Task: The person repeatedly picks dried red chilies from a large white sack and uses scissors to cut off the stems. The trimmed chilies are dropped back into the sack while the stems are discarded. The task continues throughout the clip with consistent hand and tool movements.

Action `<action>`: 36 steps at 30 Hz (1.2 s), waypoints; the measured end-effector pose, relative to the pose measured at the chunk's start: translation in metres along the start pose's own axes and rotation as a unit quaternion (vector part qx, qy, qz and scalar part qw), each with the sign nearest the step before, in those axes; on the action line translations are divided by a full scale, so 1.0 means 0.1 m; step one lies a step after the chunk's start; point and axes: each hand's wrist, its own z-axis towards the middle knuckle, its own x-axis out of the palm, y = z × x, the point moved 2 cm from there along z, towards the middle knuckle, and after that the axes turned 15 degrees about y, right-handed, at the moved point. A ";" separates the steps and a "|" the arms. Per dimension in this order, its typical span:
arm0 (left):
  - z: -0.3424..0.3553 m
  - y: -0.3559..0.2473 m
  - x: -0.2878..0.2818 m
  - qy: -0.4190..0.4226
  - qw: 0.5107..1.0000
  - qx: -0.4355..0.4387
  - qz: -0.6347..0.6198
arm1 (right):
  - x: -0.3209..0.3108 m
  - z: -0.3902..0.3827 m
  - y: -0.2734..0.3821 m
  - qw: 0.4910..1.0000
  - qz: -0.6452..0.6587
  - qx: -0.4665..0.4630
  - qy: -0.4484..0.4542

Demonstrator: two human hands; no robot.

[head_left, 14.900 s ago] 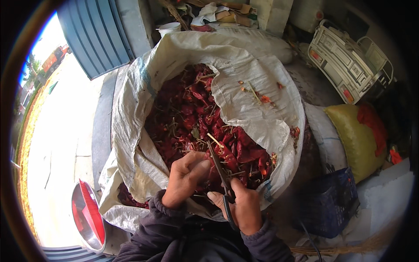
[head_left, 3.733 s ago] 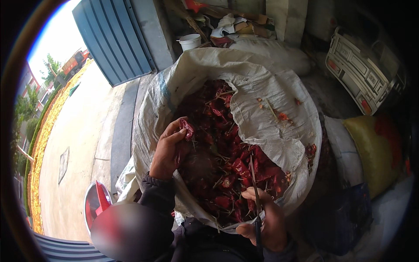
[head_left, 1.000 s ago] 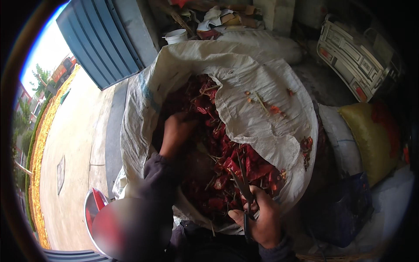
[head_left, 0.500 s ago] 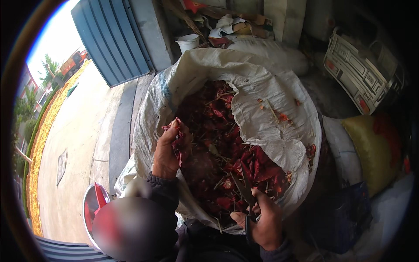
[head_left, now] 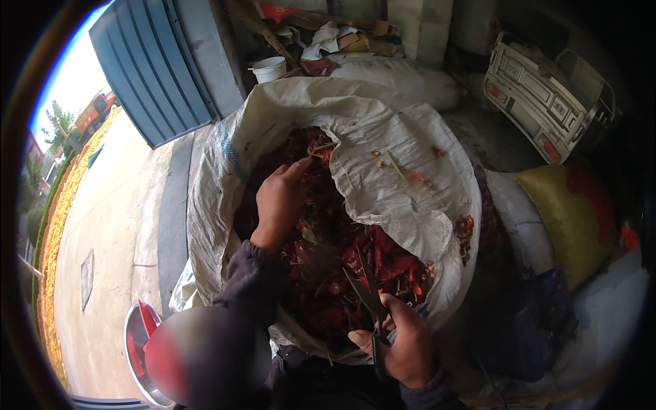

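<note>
Dried red chili peppers (head_left: 321, 205) fill a big white woven sack (head_left: 212, 205) in front of me. My left hand (head_left: 281, 198) reaches over the far left of the pile. Its index finger is stretched out and touches a chili stem near the sack's folded flap; the thumb is hidden, and no pepper shows in the hand. Near the front of the sack, my right hand (head_left: 406, 345) is closed round the handles of a pair of scissors (head_left: 369, 294). The blades point away from me over the peppers and stand apart.
A metal basin (head_left: 130, 335) with red things in it stands at the lower left. To the right are a yellow-green sack (head_left: 564, 219), a dark blue crate (head_left: 529, 328) and a small cargo vehicle (head_left: 540, 96). A white bucket (head_left: 270, 70) stands behind the sack.
My left hand has moved farther away across the pile, and the dried chilies it held no longer show in it. The scissors stay in my right hand, blades wider apart. The view has shifted slightly.
</note>
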 end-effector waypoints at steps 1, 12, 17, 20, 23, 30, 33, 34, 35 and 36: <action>0.06 -0.02 0.02 0.000 0.997 0.012 0.072 | -0.01 0.00 0.00 1.000 -0.001 0.005 0.001; -0.73 -0.09 -0.33 -0.058 0.763 -0.169 -0.621 | 0.04 0.06 -0.02 0.998 0.033 0.029 0.041; -1.01 -0.26 -0.37 0.020 0.653 -0.135 -0.745 | 0.10 0.09 0.08 0.997 -0.040 0.028 0.059; -1.11 -0.44 -0.31 0.024 0.628 -0.135 -0.766 | 0.13 0.11 0.13 0.997 -0.056 0.028 0.054; -1.20 -0.51 -0.20 0.043 0.633 -0.155 -0.757 | 0.18 0.16 0.15 0.996 -0.088 0.020 0.026; -1.38 -0.80 -0.05 0.057 0.599 -0.142 -0.786 | 0.31 0.12 0.12 0.978 -0.205 0.033 -0.031; -1.38 -0.92 -0.09 0.046 0.615 -0.153 -0.772 | 0.32 0.10 0.15 0.969 -0.240 0.052 -0.039; -1.39 -0.92 -0.08 0.043 0.628 -0.151 -0.762 | 0.31 0.09 0.15 0.963 -0.259 0.058 -0.041; -1.39 -0.92 -0.07 0.041 0.640 -0.149 -0.753 | 0.30 0.09 0.16 0.957 -0.279 0.064 -0.043; -1.38 -0.92 -0.06 0.044 0.644 -0.148 -0.749 | 0.30 0.08 0.15 0.956 -0.285 0.063 -0.042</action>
